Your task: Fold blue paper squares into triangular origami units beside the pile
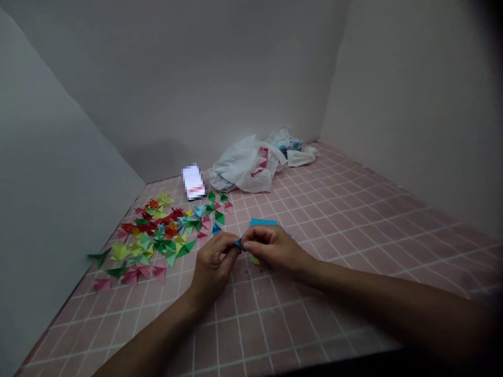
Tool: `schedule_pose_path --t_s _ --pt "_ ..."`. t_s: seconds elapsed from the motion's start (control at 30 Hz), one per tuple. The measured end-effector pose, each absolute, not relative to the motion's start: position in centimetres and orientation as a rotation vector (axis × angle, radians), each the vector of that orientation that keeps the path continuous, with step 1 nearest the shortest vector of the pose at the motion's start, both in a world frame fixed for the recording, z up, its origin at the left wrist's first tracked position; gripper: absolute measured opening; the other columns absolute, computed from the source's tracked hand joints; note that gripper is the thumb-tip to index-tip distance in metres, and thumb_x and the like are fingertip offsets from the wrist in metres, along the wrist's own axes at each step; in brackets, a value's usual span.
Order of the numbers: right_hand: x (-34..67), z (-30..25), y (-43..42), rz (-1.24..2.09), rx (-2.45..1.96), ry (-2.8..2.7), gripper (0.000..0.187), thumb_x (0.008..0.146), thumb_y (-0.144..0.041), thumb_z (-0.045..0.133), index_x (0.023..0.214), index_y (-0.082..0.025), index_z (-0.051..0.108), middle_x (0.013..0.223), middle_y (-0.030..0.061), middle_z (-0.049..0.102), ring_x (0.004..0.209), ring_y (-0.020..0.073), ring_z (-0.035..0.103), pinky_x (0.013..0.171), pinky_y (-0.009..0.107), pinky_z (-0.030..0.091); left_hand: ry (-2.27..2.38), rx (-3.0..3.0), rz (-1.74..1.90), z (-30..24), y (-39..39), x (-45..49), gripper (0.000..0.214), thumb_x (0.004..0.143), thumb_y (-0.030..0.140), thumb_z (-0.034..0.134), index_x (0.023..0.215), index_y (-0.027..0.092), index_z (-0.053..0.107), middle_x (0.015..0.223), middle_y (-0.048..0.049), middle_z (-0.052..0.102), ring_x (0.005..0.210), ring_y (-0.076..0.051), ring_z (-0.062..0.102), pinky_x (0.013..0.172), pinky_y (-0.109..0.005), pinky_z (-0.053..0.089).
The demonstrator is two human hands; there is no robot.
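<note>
Both hands are pinching shut on one blue paper piece [238, 243], the left hand [212, 264] and the right hand [275, 247] meeting fingertip to fingertip just above the pink tiled surface [334, 220], near some flat blue sheets [262, 222]. In my judgement a crease is being pressed mid-fold, and completing it is calling for a firm, even pinch without the corners slipping. Folded coloured triangles [161, 233] are lying scattered to the left, and a white plastic bag [245, 167] is sitting by the grey walls [196, 78].
</note>
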State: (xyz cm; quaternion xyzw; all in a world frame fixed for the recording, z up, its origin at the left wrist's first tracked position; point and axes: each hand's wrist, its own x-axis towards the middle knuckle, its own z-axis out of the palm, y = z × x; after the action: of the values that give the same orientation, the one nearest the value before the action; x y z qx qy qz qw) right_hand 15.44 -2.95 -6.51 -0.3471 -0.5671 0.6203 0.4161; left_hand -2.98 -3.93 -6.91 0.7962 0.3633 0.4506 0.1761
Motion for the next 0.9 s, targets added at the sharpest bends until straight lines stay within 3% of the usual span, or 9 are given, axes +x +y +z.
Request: schedule_pose_path --t_s 0.2,0.43,0.9 --pt "15.51 -6.23 -2.87 0.986 -0.856 -1.745 0.008 0.078 -0.015 0.066 0.071 -0.018 0.064 0.073 -0.0005 0.061 0.071 0.0132 0.055 0.068 0.027 0.043 1.08 2.439 1.202 -6.56 -4.19 -2.85 0.013 0.093 0.007 0.056 0.089 0.018 0.061 0.083 -0.0029 0.066 0.078 -0.015 0.063 0.072 -0.025 0.05" --pt "15.3 -6.79 -3.15 1.313 -0.842 -1.68 0.011 0.089 -0.024 0.056 0.079 -0.019 0.057 0.057 -0.0058 0.051 0.049 0.0098 0.049 0.051 0.024 0.039 1.171 2.626 1.162 -6.29 -4.46 -2.82 0.013 0.096 0.01 0.052 0.089 0.018 0.06 0.085 -0.0043 0.067 0.079 -0.016 0.066 0.072 -0.027 0.051" --pt "15.44 -6.3 -3.55 1.011 -0.841 -1.828 0.01 0.086 -0.018 0.059 0.077 -0.021 0.055 0.067 -0.002 0.055 0.065 0.0139 0.051 0.062 0.028 0.039 1.151 2.615 1.175 -6.21 -4.63 -2.74 0.012 0.094 0.009 0.053 0.089 0.019 0.058 0.084 -0.0037 0.067 0.077 -0.016 0.066 0.07 -0.026 0.051"
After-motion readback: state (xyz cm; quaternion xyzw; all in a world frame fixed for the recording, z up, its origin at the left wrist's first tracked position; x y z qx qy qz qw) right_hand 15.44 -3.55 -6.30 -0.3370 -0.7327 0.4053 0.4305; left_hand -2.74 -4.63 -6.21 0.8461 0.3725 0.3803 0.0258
